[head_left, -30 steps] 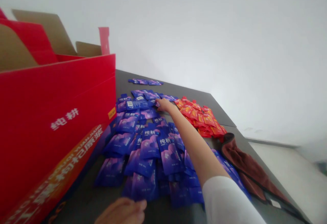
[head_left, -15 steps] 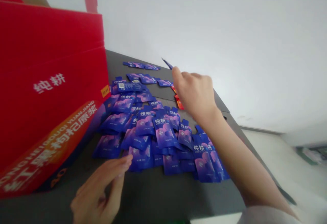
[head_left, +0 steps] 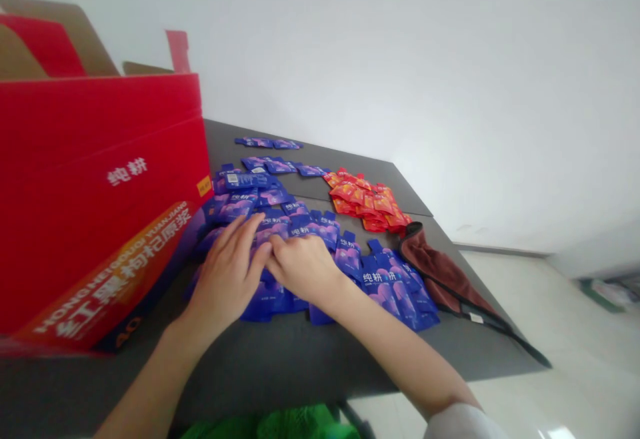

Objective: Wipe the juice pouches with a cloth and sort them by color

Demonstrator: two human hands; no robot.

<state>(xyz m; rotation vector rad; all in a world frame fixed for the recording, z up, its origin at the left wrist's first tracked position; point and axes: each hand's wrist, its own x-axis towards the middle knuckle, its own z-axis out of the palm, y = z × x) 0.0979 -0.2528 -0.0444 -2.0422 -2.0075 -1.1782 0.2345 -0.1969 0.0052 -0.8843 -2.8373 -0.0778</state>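
Many flat blue-purple pouches [head_left: 383,285] with white lettering lie in an overlapping heap on the dark table. My left hand [head_left: 225,275] rests over the left part of the heap, its fingers stretched out and the thumb apart. Right beside it, my right hand [head_left: 305,269] is closed with curled fingers against the pouches near my left thumb. What sits between its fingertips is hidden. Left of both hands stands a large red carton [head_left: 100,212] with open flaps, close to the heap.
Orange-red pouches [head_left: 367,199] are piled beyond my right hand. A brown cloth [head_left: 445,269] with dark edging lies at the table's right side. More blue pouches [head_left: 283,165] lie in rows toward the white wall [head_left: 400,59]. Something green [head_left: 300,422] shows below the table [head_left: 295,359].
My right hand has come down and left from above the far pouches, where it held up a thin dark pouch, to the heap. My left hand has moved forward onto the heap. The view has shifted.
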